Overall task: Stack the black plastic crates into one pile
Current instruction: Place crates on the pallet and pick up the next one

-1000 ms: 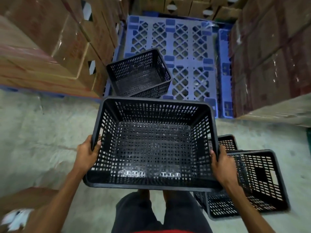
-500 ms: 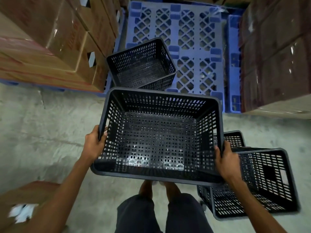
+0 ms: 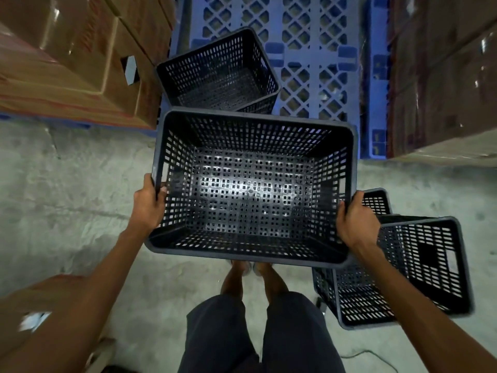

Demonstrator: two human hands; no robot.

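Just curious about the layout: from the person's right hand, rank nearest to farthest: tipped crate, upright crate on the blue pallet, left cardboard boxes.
1. Tipped crate, just right of the right hand.
2. Upright crate on the blue pallet, ahead.
3. Cardboard boxes, far left.

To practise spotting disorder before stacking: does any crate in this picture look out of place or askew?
Yes. The floor crate at the right lies tipped on its side, handle wall up. The far crate sits skewed on the blue pallet. The carried crate looks undamaged.
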